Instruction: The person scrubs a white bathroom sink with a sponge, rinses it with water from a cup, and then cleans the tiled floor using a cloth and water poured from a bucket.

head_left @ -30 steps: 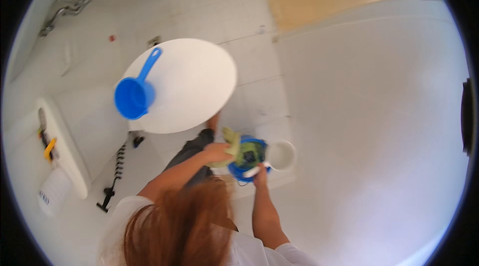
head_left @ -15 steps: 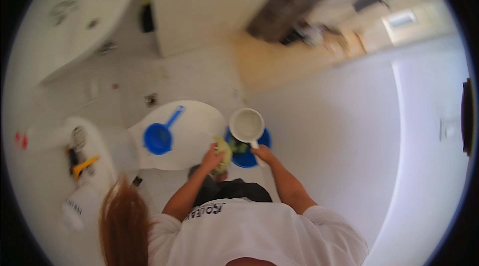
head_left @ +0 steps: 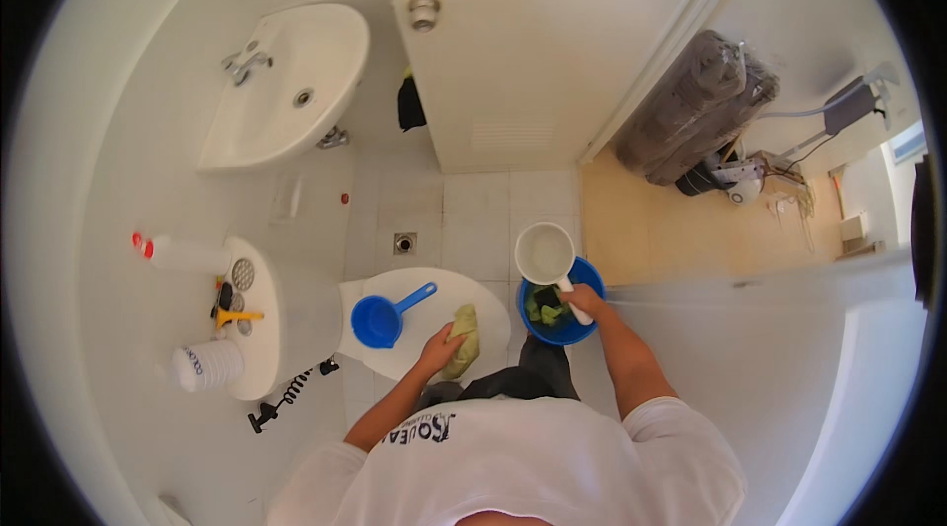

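Note:
My left hand (head_left: 437,348) is closed around a crumpled yellow-green cloth (head_left: 464,340) above the near edge of the white toilet lid (head_left: 480,291). In my right hand (head_left: 584,301) is the handle of a white dipper (head_left: 545,253), its round bowl facing up. The dipper is over the far left side of a blue bucket (head_left: 592,275), hiding part of its rim. Inside the bucket lie green cloths (head_left: 543,312) and something dark. On the toilet lid rests a blue dipper (head_left: 375,322), its handle pointing to the far right.
Left, the toilet tank (head_left: 258,383) carries a white tub (head_left: 209,365), a red-capped bottle (head_left: 187,253) and a yellow-handled tool (head_left: 237,316). A washbasin (head_left: 321,42) is at the far left. Beyond an open door (head_left: 513,52) lie wrapped rolls (head_left: 686,107). The floor has a drain (head_left: 404,244).
The view has turned and the scene has shifted right. My left hand with the cloth has moved left, away from the bucket. My right hand still holds the white dipper by the bucket.

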The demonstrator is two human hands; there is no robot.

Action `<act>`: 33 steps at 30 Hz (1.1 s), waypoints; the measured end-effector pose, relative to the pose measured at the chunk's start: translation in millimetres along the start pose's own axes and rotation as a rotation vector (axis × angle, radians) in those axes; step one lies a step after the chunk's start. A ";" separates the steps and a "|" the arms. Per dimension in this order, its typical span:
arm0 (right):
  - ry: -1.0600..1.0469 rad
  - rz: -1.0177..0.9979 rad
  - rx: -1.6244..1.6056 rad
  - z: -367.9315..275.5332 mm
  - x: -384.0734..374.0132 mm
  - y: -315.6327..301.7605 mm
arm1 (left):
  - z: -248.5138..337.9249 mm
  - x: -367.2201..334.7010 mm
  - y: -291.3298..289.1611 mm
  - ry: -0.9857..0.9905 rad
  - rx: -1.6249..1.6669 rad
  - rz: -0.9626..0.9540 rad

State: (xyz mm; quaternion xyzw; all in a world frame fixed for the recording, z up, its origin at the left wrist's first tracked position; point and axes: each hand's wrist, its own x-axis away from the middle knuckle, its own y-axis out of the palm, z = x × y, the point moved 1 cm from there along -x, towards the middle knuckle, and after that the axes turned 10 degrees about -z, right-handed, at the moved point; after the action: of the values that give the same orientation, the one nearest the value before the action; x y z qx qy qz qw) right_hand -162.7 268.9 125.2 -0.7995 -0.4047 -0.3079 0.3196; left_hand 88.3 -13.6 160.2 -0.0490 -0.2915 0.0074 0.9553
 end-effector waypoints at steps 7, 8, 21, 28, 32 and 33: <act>0.075 -0.185 -0.019 44.9 -112.4 -49.2 | 19.6 -8.7 49.5 -0.255 0.263 0.336; 0.091 -0.177 -0.045 46.1 -125.5 -59.3 | 21.6 -10.3 55.0 -0.299 0.288 0.350; 0.232 0.152 -0.417 137.1 -195.1 -213.9 | 21.7 -60.1 63.0 -0.490 0.507 0.615; 0.347 0.254 -0.329 189.9 -196.7 -268.7 | 21.8 -74.0 70.8 -0.543 0.471 0.623; 0.375 0.374 -0.476 244.9 -199.5 -296.0 | 16.0 -85.9 76.3 -0.560 0.439 0.583; 0.362 0.411 -0.460 250.5 -198.7 -302.4 | 11.6 -86.8 79.5 -0.576 0.442 0.591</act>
State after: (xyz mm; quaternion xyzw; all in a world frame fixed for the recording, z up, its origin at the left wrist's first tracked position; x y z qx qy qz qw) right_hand -455.3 511.4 -96.6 -0.8479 -0.0922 -0.4568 0.2529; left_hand 10.9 62.8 113.7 0.0790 -0.5096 0.3544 0.7801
